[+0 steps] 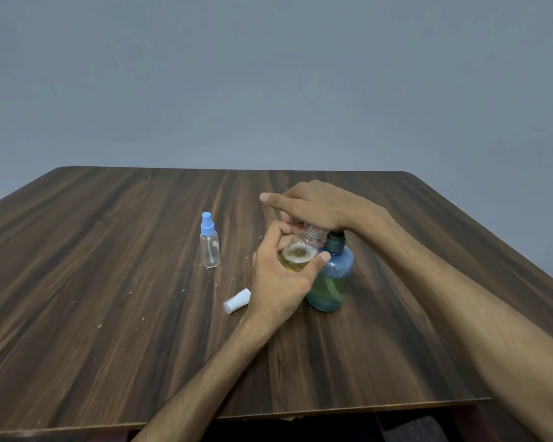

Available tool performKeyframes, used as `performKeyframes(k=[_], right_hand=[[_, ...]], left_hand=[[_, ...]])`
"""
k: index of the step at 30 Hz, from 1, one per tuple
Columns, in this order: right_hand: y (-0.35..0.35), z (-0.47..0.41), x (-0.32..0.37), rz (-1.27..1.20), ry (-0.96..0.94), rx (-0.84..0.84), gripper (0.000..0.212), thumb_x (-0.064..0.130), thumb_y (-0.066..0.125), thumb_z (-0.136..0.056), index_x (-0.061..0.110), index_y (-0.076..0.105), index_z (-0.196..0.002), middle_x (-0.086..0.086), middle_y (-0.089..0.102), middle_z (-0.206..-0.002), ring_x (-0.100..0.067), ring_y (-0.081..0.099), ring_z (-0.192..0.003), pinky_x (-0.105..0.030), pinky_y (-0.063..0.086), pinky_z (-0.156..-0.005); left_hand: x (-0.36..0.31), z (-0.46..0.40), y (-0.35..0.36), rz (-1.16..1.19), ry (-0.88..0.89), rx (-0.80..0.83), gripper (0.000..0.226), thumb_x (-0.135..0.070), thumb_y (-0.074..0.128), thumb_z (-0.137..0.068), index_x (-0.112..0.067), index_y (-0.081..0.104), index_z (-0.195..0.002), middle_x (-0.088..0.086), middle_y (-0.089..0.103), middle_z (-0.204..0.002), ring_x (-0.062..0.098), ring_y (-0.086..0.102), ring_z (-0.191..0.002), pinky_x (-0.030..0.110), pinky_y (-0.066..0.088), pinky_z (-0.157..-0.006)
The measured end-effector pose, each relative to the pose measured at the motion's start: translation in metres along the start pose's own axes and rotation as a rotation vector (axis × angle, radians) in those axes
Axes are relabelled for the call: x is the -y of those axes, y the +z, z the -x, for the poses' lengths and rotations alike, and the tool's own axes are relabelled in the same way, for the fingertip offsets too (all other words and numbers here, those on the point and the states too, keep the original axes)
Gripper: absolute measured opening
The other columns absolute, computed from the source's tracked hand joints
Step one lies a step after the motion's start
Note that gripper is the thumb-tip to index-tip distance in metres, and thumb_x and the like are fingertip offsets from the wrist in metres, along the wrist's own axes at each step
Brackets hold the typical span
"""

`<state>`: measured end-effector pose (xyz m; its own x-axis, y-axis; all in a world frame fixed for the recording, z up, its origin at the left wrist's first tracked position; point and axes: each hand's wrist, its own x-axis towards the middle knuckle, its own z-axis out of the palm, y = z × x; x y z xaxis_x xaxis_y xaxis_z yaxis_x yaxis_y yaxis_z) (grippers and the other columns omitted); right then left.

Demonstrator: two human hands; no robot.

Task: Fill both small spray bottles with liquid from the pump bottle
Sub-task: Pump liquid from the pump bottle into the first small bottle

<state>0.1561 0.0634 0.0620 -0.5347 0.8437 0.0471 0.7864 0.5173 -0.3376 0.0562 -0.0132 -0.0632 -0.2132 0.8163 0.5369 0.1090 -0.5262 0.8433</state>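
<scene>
Pump bottle (331, 279): blue translucent body, upright on the table (109, 282), right of centre; yellow-green liquid fills the lower part, with bluish clear space above. Dark collar at the neck; the pump head is hidden under the right hand.
Open spray bottle (297, 250): small, clear, uncapped, tilted with its threaded neck up toward the pump spout. Yellowish liquid with a ring of foam lies in its lower part. It sits just left of the pump bottle, touching or nearly touching it.
Second spray bottle (209, 245): clear, upright, blue spray top fitted, dip tube visible inside; no liquid can be made out in it. Stands well left of the hands.
Loose cap (237, 301): white, lying on its side on the table, just left of the left wrist, near side of the capped bottle.
Left hand (280, 282): fingers and thumb curled round the open spray bottle, carrying it off the table surface.
Right hand (320, 207): palm down on top of the pump, pressing; index finger stretched out straight to the left, above the small bottle's neck.
Labels and writing: none legible on any container.
Table surface: dark wood grain, with scattered pale specks near the bottles.
</scene>
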Motion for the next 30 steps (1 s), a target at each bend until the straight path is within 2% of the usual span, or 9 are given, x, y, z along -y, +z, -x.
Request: performKeyframes(k=[3, 8, 11, 15, 17, 21, 24, 27, 30], right_hand=[[-0.006, -0.001, -0.001, -0.009, -0.02, -0.037, 0.073, 0.074, 0.029, -0.106, 0.018, 0.067, -0.078, 0.001, 0.077, -0.08, -0.015, 0.067, -0.074, -0.038, 0.053, -0.082], [0.006, -0.002, -0.003, -0.012, 0.016, 0.032, 0.073, 0.074, 0.03, -0.106, 0.018, 0.059, -0.069, 0.001, 0.066, -0.069, -0.017, 0.061, -0.066, -0.037, 0.049, -0.075], [0.0, -0.002, -0.004, -0.027, -0.012, -0.026, 0.075, 0.076, 0.029, -0.105, 0.017, 0.067, -0.077, 0.001, 0.075, -0.078, -0.017, 0.068, -0.073, -0.039, 0.054, -0.082], [0.005, -0.002, -0.004, -0.02, 0.005, 0.017, 0.075, 0.076, 0.027, -0.105, 0.019, 0.063, -0.072, -0.001, 0.073, -0.076, -0.02, 0.068, -0.074, -0.043, 0.055, -0.088], [0.005, -0.003, -0.002, 0.002, 0.005, 0.033, 0.074, 0.076, 0.027, -0.105, 0.02, 0.062, -0.071, 0.0, 0.071, -0.075, -0.02, 0.067, -0.075, -0.043, 0.055, -0.087], [0.002, -0.001, -0.004, -0.017, -0.015, -0.017, 0.076, 0.075, 0.026, -0.105, 0.017, 0.068, -0.08, -0.002, 0.077, -0.084, -0.02, 0.071, -0.083, -0.04, 0.055, -0.088], [0.007, -0.001, -0.001, 0.015, 0.008, 0.027, 0.073, 0.075, 0.028, -0.105, 0.019, 0.062, -0.073, 0.001, 0.069, -0.073, -0.019, 0.065, -0.073, -0.04, 0.052, -0.082], [0.001, 0.0, -0.002, -0.015, -0.014, -0.012, 0.075, 0.076, 0.027, -0.105, 0.019, 0.065, -0.076, -0.001, 0.074, -0.08, -0.019, 0.069, -0.079, -0.041, 0.054, -0.087], [0.002, 0.0, -0.004, -0.027, -0.016, -0.006, 0.075, 0.075, 0.026, -0.106, 0.019, 0.064, -0.074, 0.0, 0.074, -0.08, -0.019, 0.068, -0.078, -0.04, 0.053, -0.084]], left_hand=[[0.001, 0.0, -0.002, -0.007, 0.005, 0.017, 0.04, -0.003, 0.094, -0.081, -0.01, 0.063, -0.104, -0.011, 0.078, -0.09, 0.011, 0.076, -0.086, 0.026, 0.059, -0.08], [0.001, -0.002, 0.0, -0.012, 0.007, 0.006, 0.04, -0.011, 0.093, -0.079, -0.014, 0.061, -0.102, -0.012, 0.077, -0.087, 0.009, 0.075, -0.083, 0.026, 0.058, -0.078], [0.002, 0.0, 0.0, -0.015, 0.018, 0.014, 0.041, -0.002, 0.094, -0.08, -0.011, 0.061, -0.102, -0.018, 0.077, -0.089, 0.006, 0.075, -0.084, 0.023, 0.057, -0.079], [0.001, -0.001, 0.001, -0.005, 0.021, 0.005, 0.038, -0.016, 0.091, -0.078, -0.014, 0.061, -0.102, -0.009, 0.078, -0.087, 0.013, 0.076, -0.083, 0.031, 0.06, -0.079], [0.001, -0.001, 0.0, -0.006, 0.017, 0.007, 0.038, -0.015, 0.091, -0.079, -0.016, 0.06, -0.101, -0.009, 0.078, -0.086, 0.014, 0.076, -0.083, 0.033, 0.06, -0.078], [0.001, 0.0, -0.001, -0.008, 0.021, 0.016, 0.039, -0.007, 0.093, -0.081, -0.011, 0.061, -0.102, -0.01, 0.078, -0.088, 0.011, 0.076, -0.084, 0.028, 0.058, -0.079], [0.001, 0.0, -0.001, -0.003, 0.014, 0.005, 0.039, -0.016, 0.091, -0.079, -0.01, 0.061, -0.103, -0.006, 0.078, -0.088, 0.015, 0.076, -0.084, 0.034, 0.061, -0.079], [0.002, 0.0, -0.001, -0.007, 0.026, 0.009, 0.04, -0.016, 0.091, -0.079, -0.009, 0.061, -0.105, -0.002, 0.08, -0.093, 0.019, 0.078, -0.089, 0.042, 0.064, -0.083], [0.002, 0.0, -0.001, 0.002, 0.028, 0.008, 0.04, -0.016, 0.091, -0.079, -0.008, 0.061, -0.105, 0.002, 0.08, -0.095, 0.022, 0.079, -0.091, 0.039, 0.063, -0.083]])
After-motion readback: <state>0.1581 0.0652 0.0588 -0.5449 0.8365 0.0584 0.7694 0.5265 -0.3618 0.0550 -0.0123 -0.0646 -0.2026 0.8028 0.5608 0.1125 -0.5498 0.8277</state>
